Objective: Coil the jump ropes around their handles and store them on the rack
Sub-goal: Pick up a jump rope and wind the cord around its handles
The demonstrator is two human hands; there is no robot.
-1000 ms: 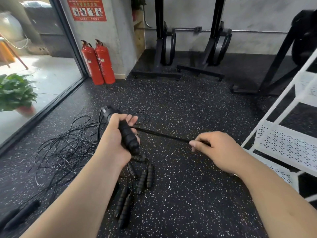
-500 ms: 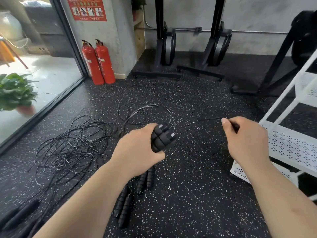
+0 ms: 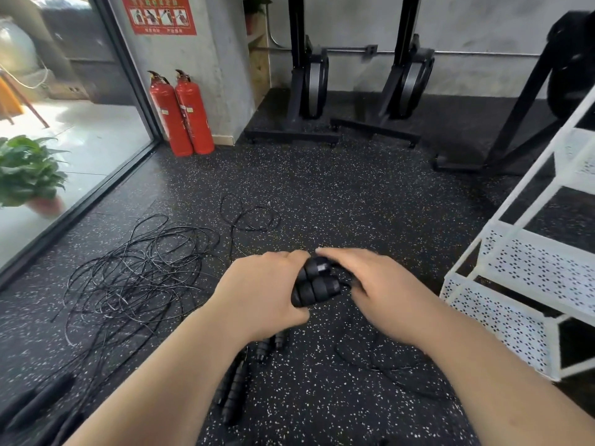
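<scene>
Left hand (image 3: 260, 294) clamps two black ribbed jump-rope handles (image 3: 317, 284) together as a winding core; right hand (image 3: 376, 284) overlaps their tips, whether its fingers (image 3: 336, 254) pinch anything indiscernible

One wide-angle view looks from the person's head, forward and down. Both forearms enter from the near edge; the left hand (image 3: 264, 291) and right hand (image 3: 383, 284) meet close below, at centre. Floor (image 3: 338, 194) fills the middle, rack (image 3: 528, 265) right, glass (image 3: 80, 130) left, wall (image 3: 467, 24) far.

black handles (image 3: 317, 284), white rack (image 3: 528, 272), red extinguishers (image 3: 182, 114)
</scene>
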